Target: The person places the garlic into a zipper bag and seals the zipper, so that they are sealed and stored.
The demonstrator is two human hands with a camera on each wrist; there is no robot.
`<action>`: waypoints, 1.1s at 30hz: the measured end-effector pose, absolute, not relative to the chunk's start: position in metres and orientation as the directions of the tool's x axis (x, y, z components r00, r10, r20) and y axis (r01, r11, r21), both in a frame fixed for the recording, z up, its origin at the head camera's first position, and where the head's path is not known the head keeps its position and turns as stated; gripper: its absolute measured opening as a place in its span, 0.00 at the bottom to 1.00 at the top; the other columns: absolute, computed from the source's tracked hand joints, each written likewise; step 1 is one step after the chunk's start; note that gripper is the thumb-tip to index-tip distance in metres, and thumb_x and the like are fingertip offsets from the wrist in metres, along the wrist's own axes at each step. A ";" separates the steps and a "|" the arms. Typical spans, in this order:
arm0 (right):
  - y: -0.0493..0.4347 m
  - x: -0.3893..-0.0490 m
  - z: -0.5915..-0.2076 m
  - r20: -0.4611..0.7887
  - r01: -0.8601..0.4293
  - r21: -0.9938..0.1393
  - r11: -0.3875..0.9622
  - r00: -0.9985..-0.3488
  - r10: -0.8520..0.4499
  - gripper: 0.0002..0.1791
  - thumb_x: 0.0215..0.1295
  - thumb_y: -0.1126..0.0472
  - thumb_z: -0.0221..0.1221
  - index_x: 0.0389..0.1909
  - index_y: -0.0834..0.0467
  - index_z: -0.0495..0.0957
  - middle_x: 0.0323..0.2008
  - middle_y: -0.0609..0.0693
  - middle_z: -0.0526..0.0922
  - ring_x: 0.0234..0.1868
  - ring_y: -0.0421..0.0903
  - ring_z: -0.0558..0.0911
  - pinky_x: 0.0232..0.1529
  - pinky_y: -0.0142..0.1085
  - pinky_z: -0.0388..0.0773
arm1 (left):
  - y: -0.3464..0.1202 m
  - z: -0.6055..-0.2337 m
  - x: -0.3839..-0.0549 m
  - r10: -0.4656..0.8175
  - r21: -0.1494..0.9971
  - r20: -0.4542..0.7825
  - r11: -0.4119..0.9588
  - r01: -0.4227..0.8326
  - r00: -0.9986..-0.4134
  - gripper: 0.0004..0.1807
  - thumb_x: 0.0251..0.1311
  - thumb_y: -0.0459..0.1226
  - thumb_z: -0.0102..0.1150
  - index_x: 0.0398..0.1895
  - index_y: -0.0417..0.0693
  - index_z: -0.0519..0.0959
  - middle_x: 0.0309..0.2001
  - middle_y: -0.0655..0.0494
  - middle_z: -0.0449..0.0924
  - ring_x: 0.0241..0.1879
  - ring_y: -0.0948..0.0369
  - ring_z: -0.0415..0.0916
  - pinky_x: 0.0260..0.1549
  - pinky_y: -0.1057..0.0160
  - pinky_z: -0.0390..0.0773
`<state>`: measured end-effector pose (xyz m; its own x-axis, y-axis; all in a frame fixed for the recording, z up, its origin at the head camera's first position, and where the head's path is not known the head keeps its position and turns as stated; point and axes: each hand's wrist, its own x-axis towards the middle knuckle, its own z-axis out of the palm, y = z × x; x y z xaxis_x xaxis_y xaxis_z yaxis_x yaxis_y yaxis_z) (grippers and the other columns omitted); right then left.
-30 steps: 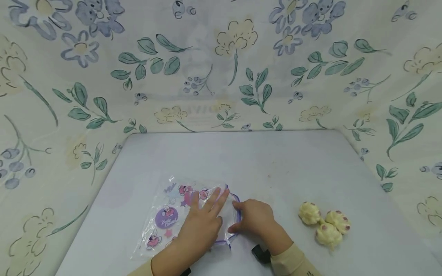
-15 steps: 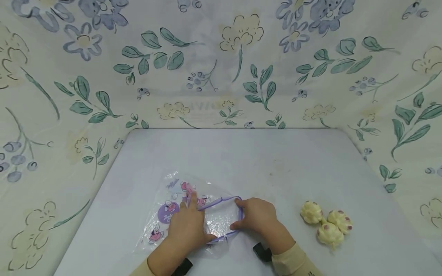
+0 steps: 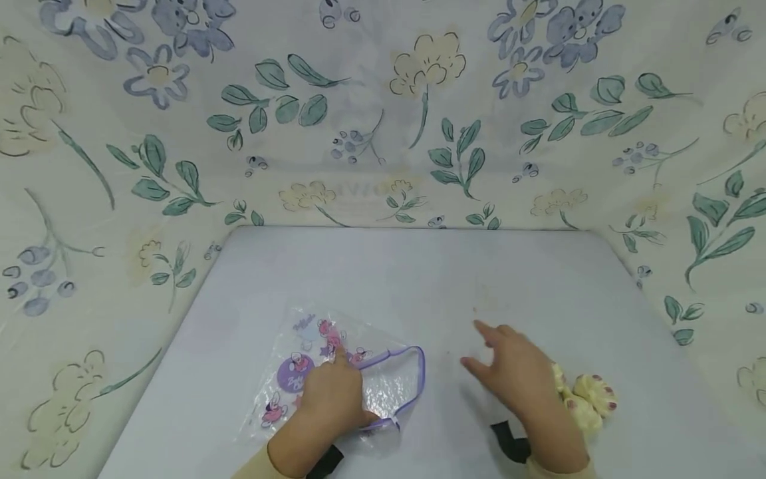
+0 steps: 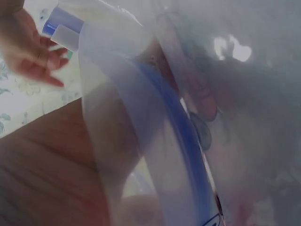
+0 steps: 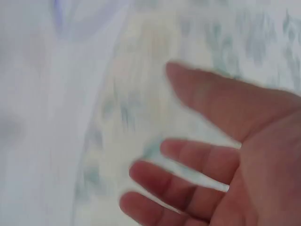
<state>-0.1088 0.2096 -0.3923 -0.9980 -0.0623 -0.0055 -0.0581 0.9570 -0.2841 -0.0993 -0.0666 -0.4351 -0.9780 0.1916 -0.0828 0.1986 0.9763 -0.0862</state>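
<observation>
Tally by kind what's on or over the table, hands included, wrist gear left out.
Bag: 1
Cream lumps: 3 (clustered, one partly hidden by the right arm; can't tell if they're joined)
Hands, left hand and right hand: 2
Total: 6

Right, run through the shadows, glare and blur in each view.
Head: fairly even light, a soft shadow on the table near the right hand; left wrist: bright glare on the bag, which looks hazy; right wrist: flowered cloth and table smeared, fingers clearer.
</observation>
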 end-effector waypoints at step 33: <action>0.387 -0.055 -0.438 -0.373 0.435 -0.412 0.800 -0.882 0.288 0.48 0.75 0.29 0.31 0.76 0.65 0.53 0.68 0.74 0.67 0.64 0.76 0.69 0.57 0.67 0.70 | -0.064 -0.437 -0.098 0.169 -0.029 -0.064 0.985 0.171 -0.984 0.52 0.24 0.72 0.76 0.38 0.32 0.87 0.62 0.33 0.77 0.34 0.47 0.81 0.23 0.53 0.78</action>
